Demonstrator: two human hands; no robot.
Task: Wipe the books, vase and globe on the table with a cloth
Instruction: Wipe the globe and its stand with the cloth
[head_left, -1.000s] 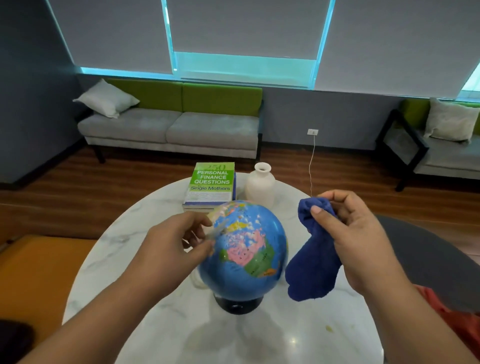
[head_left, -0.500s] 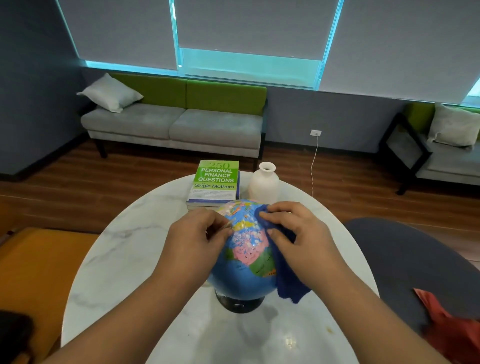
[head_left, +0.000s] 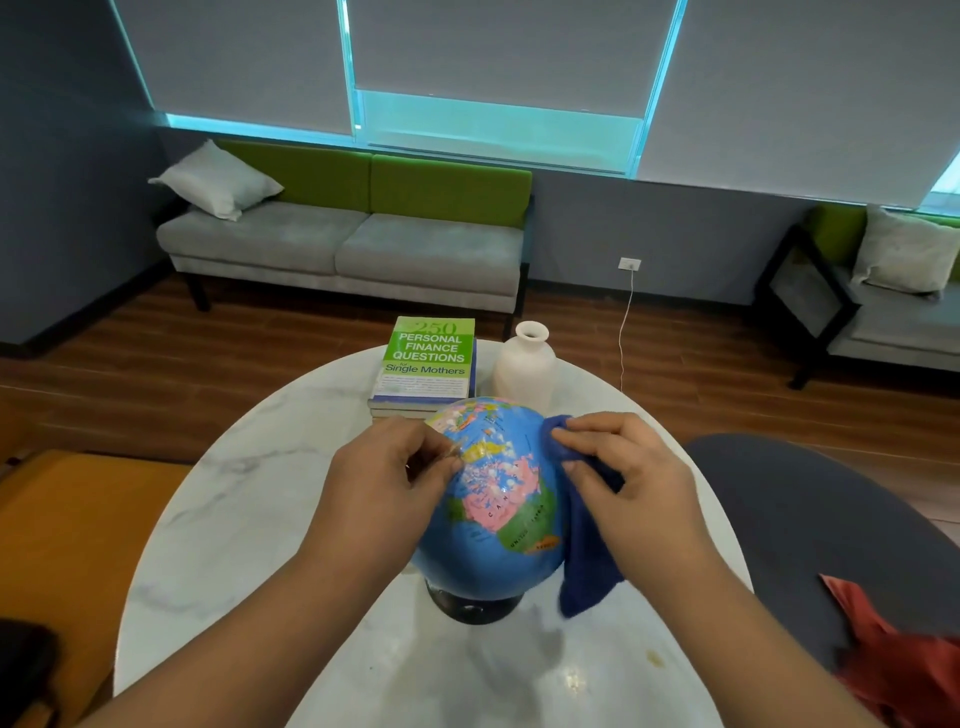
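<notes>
Head view: the globe (head_left: 493, 499), on the table (head_left: 249, 493) before the books (head_left: 428, 358) and vase (head_left: 524, 369), was pinched at its upper left by the left hand (head_left: 384, 483), probably to stop it spinning, while the cloth (head_left: 587, 561) was clamped and pressed against its right side by the right hand (head_left: 628, 478).

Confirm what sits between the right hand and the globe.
The blue cloth: the right hand holds it against the globe, on its upper right side, with the tail hanging down. The head view shows this.
</notes>
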